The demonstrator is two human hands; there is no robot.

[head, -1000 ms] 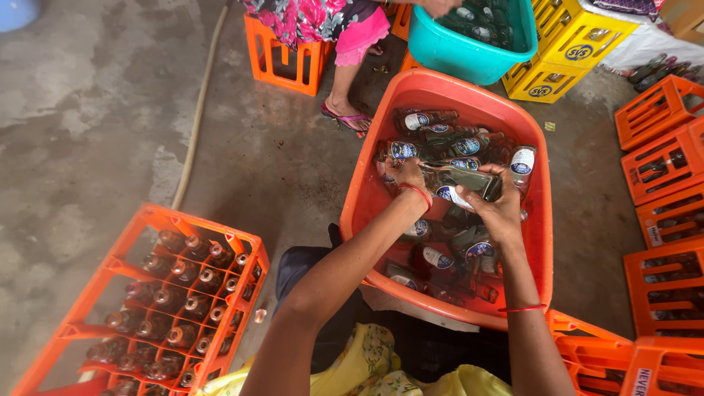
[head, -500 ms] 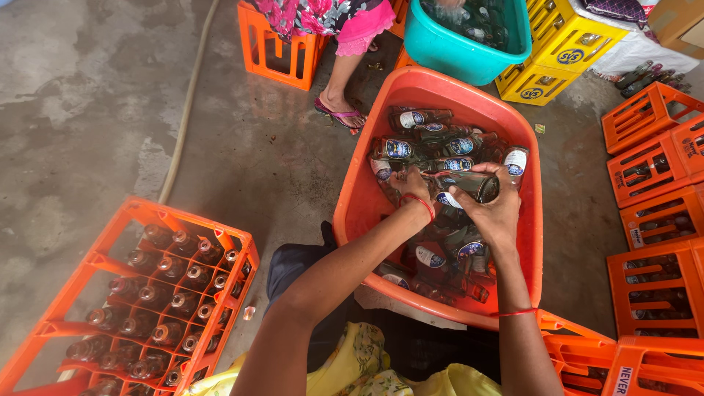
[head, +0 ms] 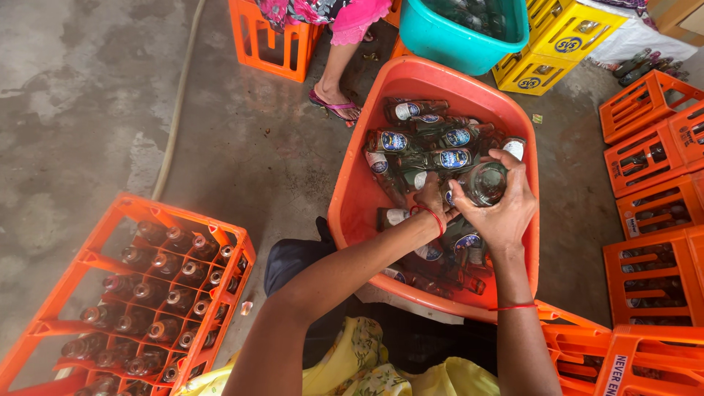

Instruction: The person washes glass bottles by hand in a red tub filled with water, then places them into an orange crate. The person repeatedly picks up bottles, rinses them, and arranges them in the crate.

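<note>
Head view: orange tub (head: 359, 198) on concrete floor (head: 95, 88)

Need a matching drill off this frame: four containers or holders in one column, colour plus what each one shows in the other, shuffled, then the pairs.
1 tub under the hands
2 tub at top
3 crate at lower left
4 crate at upper right

A teal, dark bottles inside
B yellow, mostly empty slots
C orange, labelled bottles lying loose
D orange, bottles standing in slots

1-C, 2-A, 3-D, 4-B
</note>
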